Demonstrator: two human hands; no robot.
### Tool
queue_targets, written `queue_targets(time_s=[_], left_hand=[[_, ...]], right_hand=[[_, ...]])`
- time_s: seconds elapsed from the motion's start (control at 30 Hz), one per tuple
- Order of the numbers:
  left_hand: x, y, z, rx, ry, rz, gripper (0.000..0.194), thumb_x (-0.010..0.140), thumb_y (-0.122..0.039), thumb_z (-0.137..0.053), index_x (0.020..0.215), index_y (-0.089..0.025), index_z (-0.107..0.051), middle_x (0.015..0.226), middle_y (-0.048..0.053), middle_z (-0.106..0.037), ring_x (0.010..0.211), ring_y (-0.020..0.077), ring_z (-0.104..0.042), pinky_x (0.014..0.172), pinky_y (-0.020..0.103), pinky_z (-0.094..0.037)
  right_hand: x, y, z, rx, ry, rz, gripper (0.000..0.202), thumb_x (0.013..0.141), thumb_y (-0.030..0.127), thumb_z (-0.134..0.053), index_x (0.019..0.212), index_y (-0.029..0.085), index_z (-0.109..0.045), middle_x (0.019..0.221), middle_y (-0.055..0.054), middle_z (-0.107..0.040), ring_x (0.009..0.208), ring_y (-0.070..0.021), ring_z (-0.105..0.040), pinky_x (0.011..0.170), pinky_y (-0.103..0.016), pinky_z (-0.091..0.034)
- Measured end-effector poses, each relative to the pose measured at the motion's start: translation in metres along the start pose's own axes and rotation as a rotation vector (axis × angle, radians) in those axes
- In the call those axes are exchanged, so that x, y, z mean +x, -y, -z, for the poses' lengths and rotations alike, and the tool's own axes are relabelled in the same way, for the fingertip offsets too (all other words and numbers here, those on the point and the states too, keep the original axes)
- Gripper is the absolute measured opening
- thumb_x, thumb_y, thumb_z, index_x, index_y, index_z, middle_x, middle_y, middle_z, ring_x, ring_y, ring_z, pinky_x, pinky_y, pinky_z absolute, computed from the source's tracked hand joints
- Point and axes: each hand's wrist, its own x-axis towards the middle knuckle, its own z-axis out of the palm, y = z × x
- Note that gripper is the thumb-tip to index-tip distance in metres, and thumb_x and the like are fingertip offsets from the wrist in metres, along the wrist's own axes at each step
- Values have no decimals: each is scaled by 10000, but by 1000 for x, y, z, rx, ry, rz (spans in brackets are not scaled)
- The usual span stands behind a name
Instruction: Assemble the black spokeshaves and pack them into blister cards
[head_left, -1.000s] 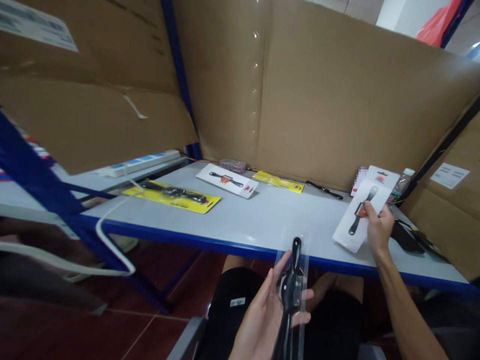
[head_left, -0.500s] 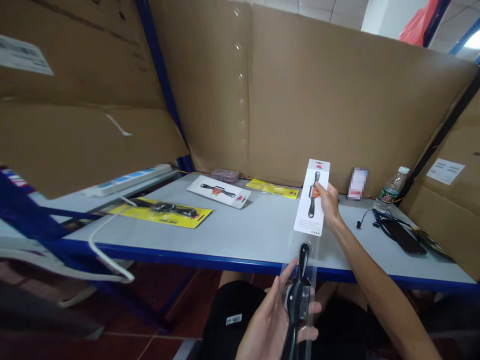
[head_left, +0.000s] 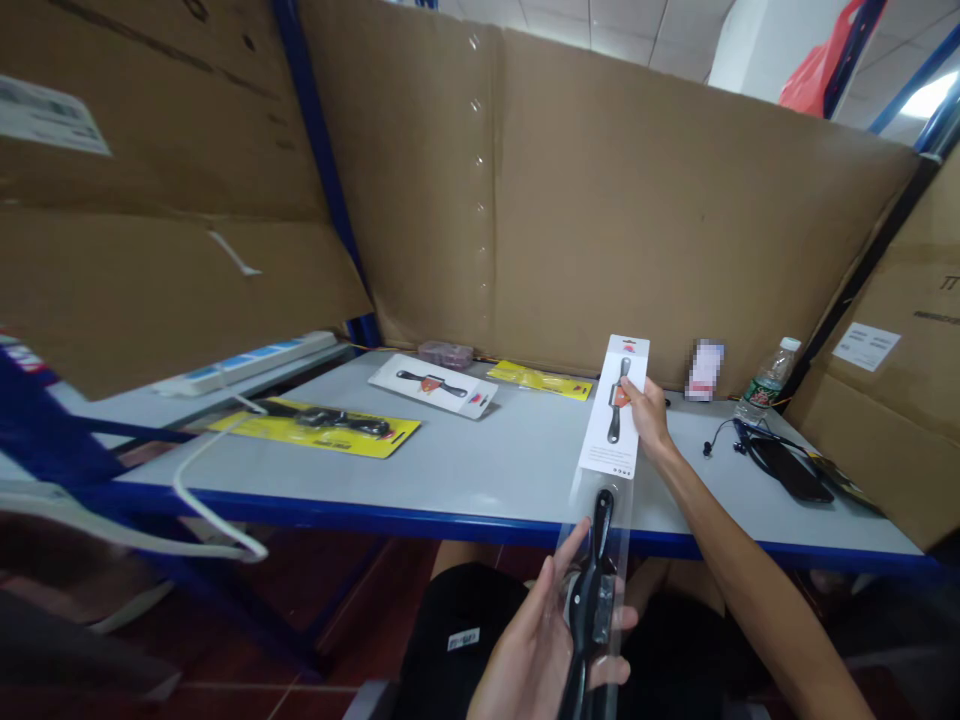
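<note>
My left hand (head_left: 525, 640) is wrapped from below around a clear plastic blister shell (head_left: 624, 530), close to me over the table's front edge. Inside the shell lies a black spokeshave (head_left: 577, 605), its handles running lengthwise. My right hand (head_left: 646, 415) pinches the right edge of a white backing card (head_left: 600, 455) printed with a picture of the same tool. The card's lower end meets the shell's upper end, just above the spokeshave's handle; whether it sits inside the shell I cannot tell.
On the grey table (head_left: 480, 480) lie a yellow-carded black tool (head_left: 345, 422), another white card (head_left: 450, 398) and a yellow package (head_left: 555, 385). A bottle (head_left: 769, 382), earphones (head_left: 707, 449) and a dark phone (head_left: 799, 475) are at right. A white hanger-like loop (head_left: 202, 520) juts in at left.
The view has shifted slightly. The card's lower end appears a little closer to the spokeshave's handle. Both hands keep their grips.
</note>
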Motion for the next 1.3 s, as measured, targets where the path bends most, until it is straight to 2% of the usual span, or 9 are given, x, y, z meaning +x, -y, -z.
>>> queue_targets(time_s=[0.13, 0.37, 0.63, 0.73, 0.83, 1.0, 1.13, 1.23, 1.3], left_hand=[[-2, 1, -2, -5, 6, 12, 526, 1050, -503, -414, 1562, -397, -349, 1133, 127, -650, 952, 250, -689, 651, 301, -533], [-2, 2, -4, -31, 25, 29, 544, 1043, -500, -440, 1566, -382, -346, 1120, 121, -650, 972, 260, -684, 671, 310, -533], [-3, -4, -7, 10, -26, 30, 576, 1025, -516, -480, 1569, -409, -323, 1139, 113, -645, 950, 246, -682, 647, 291, -532], [-3, -1, -6, -8, -10, 53, 585, 1011, -510, -519, 1560, -414, -343, 1107, 100, -648, 960, 246, -680, 662, 291, -535], [-3, 5, -6, -34, -6, 81, 583, 1009, -497, -533, 1557, -418, -349, 1092, 92, -652, 974, 248, -681, 664, 285, -524], [-4, 9, -7, -32, -12, 106, 608, 1000, -500, -551, 1562, -423, -333, 1114, 95, -658, 964, 250, -684, 672, 296, -513], [-3, 6, -8, 8, -79, 99, 647, 1002, -482, -559, 1584, -389, -293, 1154, 114, -662, 998, 261, -688, 697, 308, -528], [-3, 8, -6, 22, -122, 95, 636, 989, -487, -579, 1565, -358, -341, 1176, 122, -669, 991, 279, -700, 688, 333, -548], [-3, 10, -4, 10, -125, 96, 552, 985, -483, -589, 1495, -321, -457, 1160, 118, -682, 967, 274, -710, 662, 322, -546]], right_hand=[[-10, 2, 0, 26, -1, -59, 386, 708, 518, -728, 910, 191, -692, 860, -32, -765, 815, -225, -694, 721, -312, -521], [-24, 4, 1, 46, -10, -167, 338, 669, 461, -758, 842, 179, -689, 708, -10, -735, 621, -193, -655, 587, -283, -482], [-52, 7, 5, 144, -89, -227, 408, 645, 495, -792, 899, 191, -696, 805, -34, -772, 676, -232, -703, 657, -342, -548], [-55, 8, 11, 130, -105, -175, 430, 646, 510, -803, 923, 198, -702, 869, -36, -782, 741, -234, -712, 668, -326, -543], [-56, 10, 17, 124, -84, -166, 435, 659, 511, -805, 950, 200, -714, 887, -28, -784, 759, -215, -710, 661, -295, -527], [-65, 13, 28, 136, -16, -266, 411, 613, 461, -846, 882, 169, -740, 804, -46, -777, 673, -210, -702, 648, -304, -529], [-81, 16, 30, 157, -16, -306, 378, 615, 432, -850, 867, 169, -753, 824, -52, -783, 691, -215, -710, 678, -316, -545], [-95, 21, 29, 180, -25, -335, 340, 632, 396, -850, 869, 170, -761, 857, -54, -790, 716, -209, -718, 690, -307, -553], [-104, 24, 29, 194, -24, -363, 321, 652, 381, -845, 883, 173, -765, 867, -54, -793, 708, -207, -718, 674, -306, -557]])
